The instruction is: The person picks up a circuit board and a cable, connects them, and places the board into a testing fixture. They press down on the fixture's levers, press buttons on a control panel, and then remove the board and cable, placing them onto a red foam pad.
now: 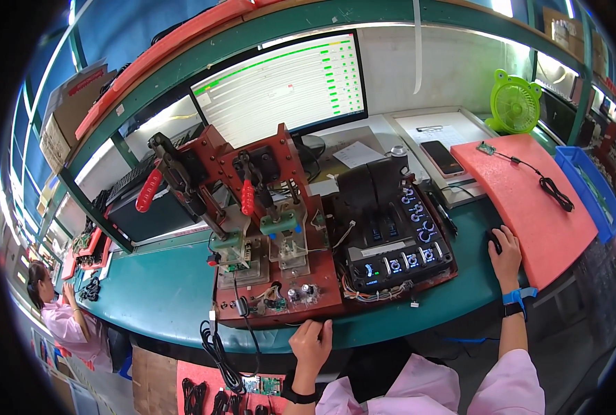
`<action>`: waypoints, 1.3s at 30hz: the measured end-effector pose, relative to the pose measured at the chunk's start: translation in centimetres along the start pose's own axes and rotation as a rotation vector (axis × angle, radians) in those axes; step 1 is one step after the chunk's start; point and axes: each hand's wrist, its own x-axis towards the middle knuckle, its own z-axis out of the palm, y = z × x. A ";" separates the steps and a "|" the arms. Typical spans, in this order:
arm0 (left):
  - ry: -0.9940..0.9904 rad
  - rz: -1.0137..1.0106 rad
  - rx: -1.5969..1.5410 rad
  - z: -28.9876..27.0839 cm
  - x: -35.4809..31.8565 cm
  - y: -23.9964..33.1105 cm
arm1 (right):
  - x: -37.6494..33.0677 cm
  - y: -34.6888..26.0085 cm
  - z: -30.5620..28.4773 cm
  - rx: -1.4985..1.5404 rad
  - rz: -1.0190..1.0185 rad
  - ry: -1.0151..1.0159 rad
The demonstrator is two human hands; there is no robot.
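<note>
So the right hand (506,257) is parked on a small black computer mouse (493,241), fingers curled loosely over the top of it. The mouse sits on the teal green work surface (169,290), right at the edge of a salmon-pink foam pad (529,207) that carries one little green circuit board with a black cable (486,147). There's a blue strap on that wrist too.

The left hand (311,344) is down at the near edge of the surface, fingers bent and resting against the front lip of the big dark-red test fixture board (280,304); can't tell if it's actually gripping anything. That fixture has two red-handled toggle clamps (149,189), and beside them a black control box with glowing blue buttons (398,259).

Further back: one black flat monitor showing a white table with green bars (280,86), one black smartphone (441,158) lying on a white tray, one lime-green desk fan (514,104), and one blue plastic bin (592,190) off to the right. Brown cardboard boxes with red-and-white labels (69,114) sit up on the left shelf. Another person in a pink coat (62,315) works at far left.
</note>
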 end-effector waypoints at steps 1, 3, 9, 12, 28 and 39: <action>0.000 -0.002 0.001 0.0 0.0 0.0 | 0.0 0.0 0.0 -0.004 -0.003 0.002; 0.004 -0.003 0.003 0.0 0.0 -0.1 | 0.0 0.0 0.0 0.005 0.004 0.000; 0.019 0.011 -0.003 0.0 0.0 0.0 | -0.2 0.7 0.3 0.012 0.002 -0.031; 0.020 0.011 -0.004 -0.1 0.0 0.0 | 0.6 0.2 0.5 0.043 -0.008 -0.031; 0.027 0.004 -0.010 -0.2 0.0 0.1 | 0.5 0.1 0.7 0.073 -0.042 -0.045; 0.019 0.003 -0.012 -0.1 0.0 0.1 | 0.6 0.0 0.7 0.078 -0.043 -0.049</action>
